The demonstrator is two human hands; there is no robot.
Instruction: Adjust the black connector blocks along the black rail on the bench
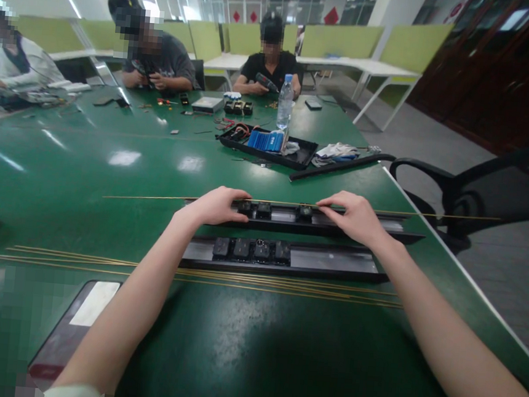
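Observation:
A long thin brass-coloured rod (457, 216) lies lengthwise over the farther black channel (280, 227), reaching past both its ends. My right hand (353, 215) holds the rod between thumb and fingers, just right of a small black block (304, 212). At the channel's left part, my left hand (212, 206) has its fingers and thumb around another black block (244, 208), fingertips beside the rod. A third black block (263, 210) sits between them. Closer to me, a second black channel (333, 258) carries a row of several black blocks (241, 249).
Several loose rods (285, 284) lie in front of the channels. A phone-like dark slab (63, 329) is by my left forearm. Beyond are a black tray (303, 155), gloves (336, 153) and a water bottle (285, 101). Co-workers sit across the green table (82, 219).

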